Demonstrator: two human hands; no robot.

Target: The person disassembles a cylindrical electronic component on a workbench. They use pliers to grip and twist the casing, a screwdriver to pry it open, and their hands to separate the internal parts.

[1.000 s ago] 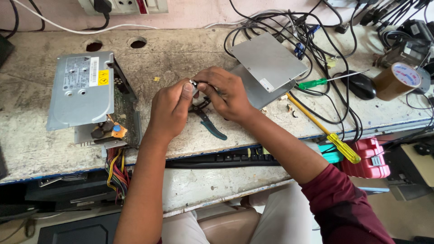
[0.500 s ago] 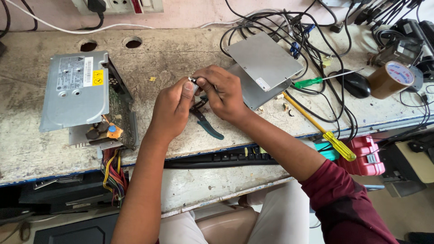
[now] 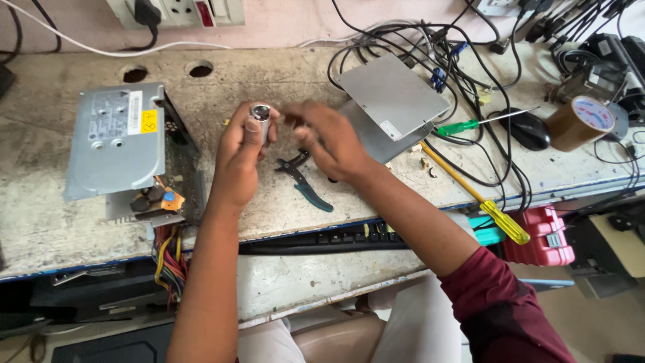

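Note:
My left hand [image 3: 238, 151] is raised over the worn bench and grips a small silver metal cylinder [image 3: 260, 113] upright between thumb and fingers. My right hand [image 3: 327, 138] hovers just to its right, blurred, fingers curled near the cylinder; whether it pinches anything I cannot tell. Below the hands, teal-handled pliers [image 3: 306, 181] lie on the bench top.
An open grey power-supply box [image 3: 121, 144] with coloured wires sits at left. A flat grey metal cover [image 3: 393, 97] lies at right among black cables. Green [image 3: 470, 124] and yellow [image 3: 480, 202] screwdrivers, a black mouse [image 3: 527, 131], brown tape roll [image 3: 578, 121] and red case [image 3: 541, 235] are further right.
Both hands have lifted from the bench. The left hand now holds the silver cylinder upright, and the right hand has pulled slightly away to the right.

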